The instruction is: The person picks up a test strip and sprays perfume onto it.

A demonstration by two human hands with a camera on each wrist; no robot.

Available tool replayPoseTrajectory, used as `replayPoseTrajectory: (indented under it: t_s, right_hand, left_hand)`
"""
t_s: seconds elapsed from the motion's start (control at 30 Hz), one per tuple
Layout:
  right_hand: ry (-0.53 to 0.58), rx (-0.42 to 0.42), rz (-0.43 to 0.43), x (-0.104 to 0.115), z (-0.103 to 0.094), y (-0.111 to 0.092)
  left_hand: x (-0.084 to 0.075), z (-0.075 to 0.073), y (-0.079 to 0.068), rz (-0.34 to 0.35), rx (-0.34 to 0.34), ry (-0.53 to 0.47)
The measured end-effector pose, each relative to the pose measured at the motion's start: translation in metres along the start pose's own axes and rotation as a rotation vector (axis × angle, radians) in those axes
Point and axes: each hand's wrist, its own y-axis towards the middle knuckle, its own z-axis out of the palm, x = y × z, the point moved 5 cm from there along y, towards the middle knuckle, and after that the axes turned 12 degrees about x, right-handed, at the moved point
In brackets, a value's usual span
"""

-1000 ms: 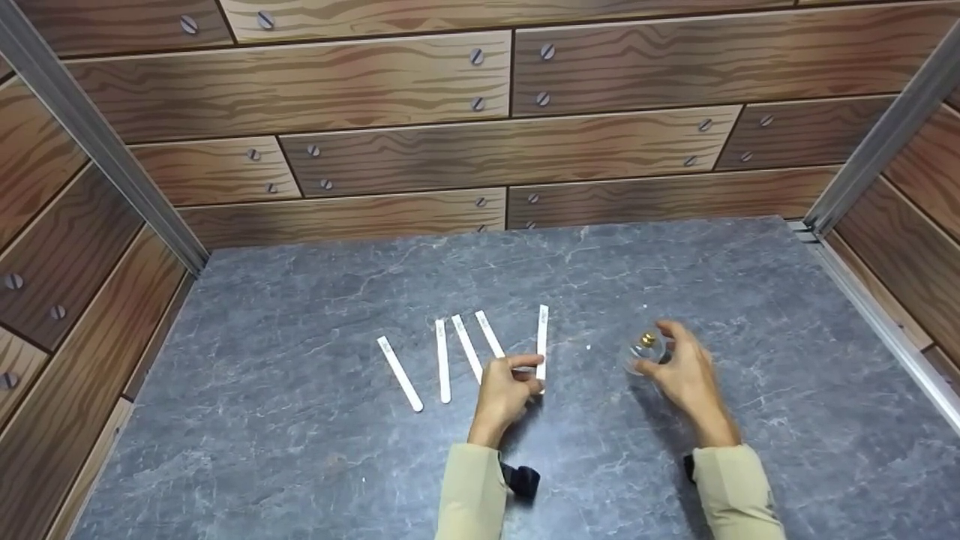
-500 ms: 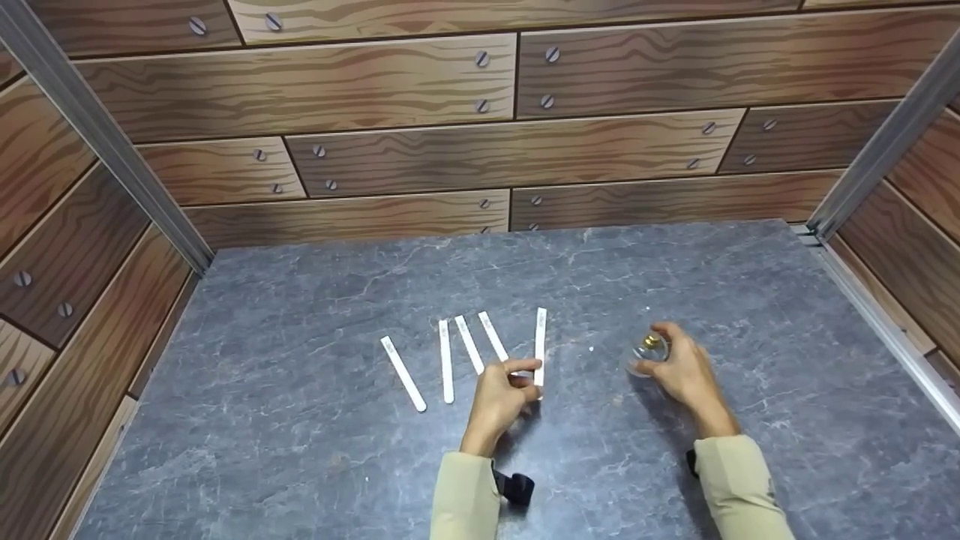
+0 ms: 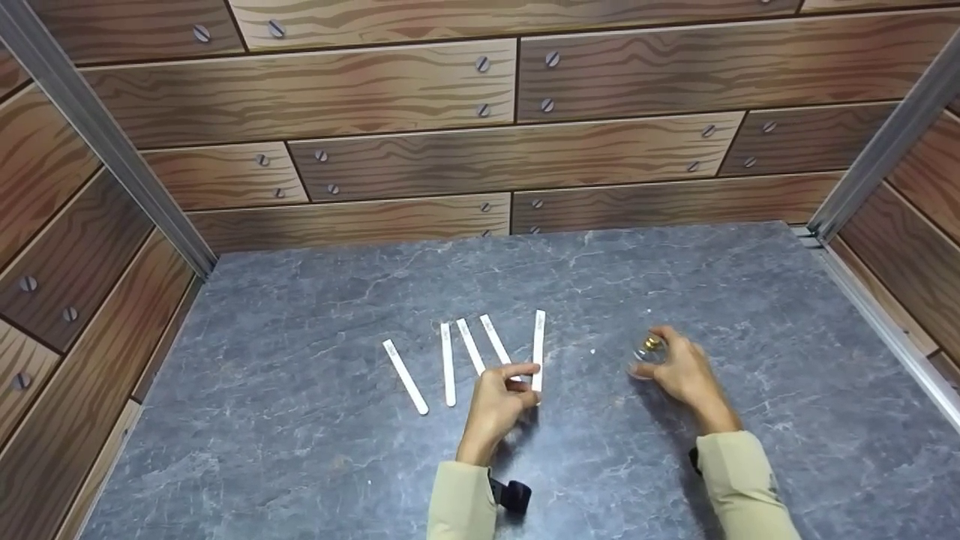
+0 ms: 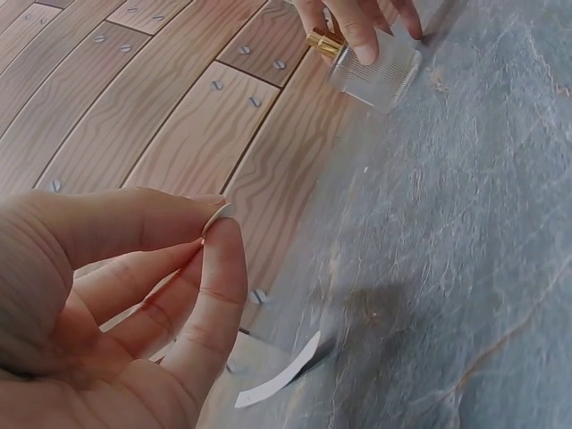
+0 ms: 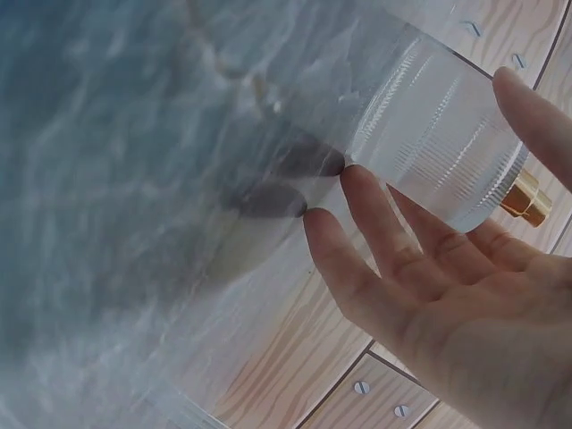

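My left hand (image 3: pixel 495 405) pinches a white paper perfume test strip (image 3: pixel 538 337) by its near end, thumb against fingertips. Small dark print marks the strip's far end. In the left wrist view the held strip (image 4: pixel 220 213) shows almost edge-on. At the right, my right hand (image 3: pixel 686 379) holds a clear glass perfume bottle (image 5: pixel 447 134), thumb on one side and fingers on the other. The bottle has ribbed sides and a gold spray top (image 5: pixel 527 201), and it stands on the table. Its near side is partly covered by the hand in the head view.
Several more white test strips (image 3: pixel 405 375) lie fanned out left of the left hand, which overlaps the near ends of some. The grey marbled tabletop (image 3: pixel 300 450) is bounded by wood-patterned walls (image 3: pixel 390 90) and metal rails (image 3: pixel 885 322). Small white specks (image 3: pixel 592 351) dot the surface.
The left hand has shifted slightly left and nearer, and its strip leans a little more. The right hand stays at the bottle. The head view has shifted slightly.
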Motion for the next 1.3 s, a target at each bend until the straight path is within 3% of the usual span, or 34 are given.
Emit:
replayPoseTrajectory:
  t_s: [0.67,1.03,1.3]
  right_hand:
    - [0.167,-0.074,0.057,0.007,-0.004,-0.01]
    - [0.203,-0.076,0.152,0.006,0.0,-0.011]
    - [0.243,-0.1,0.146,0.01,0.003,-0.013]
  left_hand:
    - [0.002,-0.01,-0.009,0.017,-0.013,0.042]
    - [-0.001,-0.012,-0.014,0.011,-0.016,0.051]
    - [-0.002,-0.013,-0.015,0.039,-0.027,0.095]
